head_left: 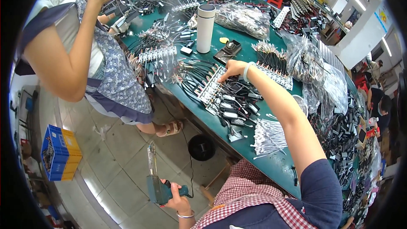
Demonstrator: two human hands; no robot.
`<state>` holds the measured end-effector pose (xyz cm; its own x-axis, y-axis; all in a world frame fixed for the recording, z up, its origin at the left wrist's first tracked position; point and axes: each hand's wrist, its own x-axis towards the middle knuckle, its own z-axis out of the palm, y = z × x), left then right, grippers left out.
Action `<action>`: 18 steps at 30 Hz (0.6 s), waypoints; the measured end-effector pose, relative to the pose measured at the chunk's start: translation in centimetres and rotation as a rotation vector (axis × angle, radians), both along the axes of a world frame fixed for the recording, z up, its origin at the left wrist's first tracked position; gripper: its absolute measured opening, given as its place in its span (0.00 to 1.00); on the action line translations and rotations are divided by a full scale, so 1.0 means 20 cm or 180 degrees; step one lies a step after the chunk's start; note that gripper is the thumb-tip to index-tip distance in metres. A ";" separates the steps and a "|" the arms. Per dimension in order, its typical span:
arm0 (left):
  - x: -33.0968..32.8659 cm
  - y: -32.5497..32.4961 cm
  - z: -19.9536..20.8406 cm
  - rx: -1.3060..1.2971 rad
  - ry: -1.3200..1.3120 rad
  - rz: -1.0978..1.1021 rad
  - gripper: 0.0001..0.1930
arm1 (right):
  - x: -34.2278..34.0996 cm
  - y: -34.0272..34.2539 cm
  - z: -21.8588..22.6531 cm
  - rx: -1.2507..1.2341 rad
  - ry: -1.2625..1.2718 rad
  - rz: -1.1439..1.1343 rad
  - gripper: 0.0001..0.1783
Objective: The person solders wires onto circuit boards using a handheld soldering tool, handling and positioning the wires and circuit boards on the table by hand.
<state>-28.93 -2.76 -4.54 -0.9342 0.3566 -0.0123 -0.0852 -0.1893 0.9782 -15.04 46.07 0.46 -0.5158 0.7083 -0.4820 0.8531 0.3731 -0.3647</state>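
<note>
Two hands work apart: the right hand (231, 68) stretches forward, fingertips pinching the white connector strip (210, 86) on the green desk (271, 165); left hand (177, 198), low beside that desk, grips a soldering gun (156, 182).

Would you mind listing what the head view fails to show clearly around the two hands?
- Right hand: its fingertips on the white connector strip hide what they pinch.
- Left hand: its palm covers the grip of the green soldering gun.
- Black cable bundle: single parts too small to tell.
- Table: far end bent and blurred at the fisheye rim.
</note>
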 end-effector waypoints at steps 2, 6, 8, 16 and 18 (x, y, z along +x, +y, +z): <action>0.00 -0.01 -0.01 -0.0008 0.0034 -0.0032 0.20 | -0.02 0.01 0.06 0.0009 -0.0227 0.0088 0.49; 0.00 -0.04 0.00 0.0065 -0.0030 0.0049 0.20 | -0.06 -0.06 0.19 -0.0099 0.0371 -0.0118 0.40; 0.01 -0.04 0.00 0.0107 -0.0078 0.0055 0.20 | -0.06 -0.09 0.21 0.0012 0.0684 -0.0181 0.35; 0.05 -0.05 0.01 0.0178 -0.0217 -0.0056 0.20 | -0.04 -0.17 0.34 0.0048 0.1690 -0.0346 0.30; 0.05 -0.04 0.01 0.0228 -0.0180 -0.0107 0.20 | -0.02 -0.12 0.38 -0.0023 0.2258 -0.0439 0.30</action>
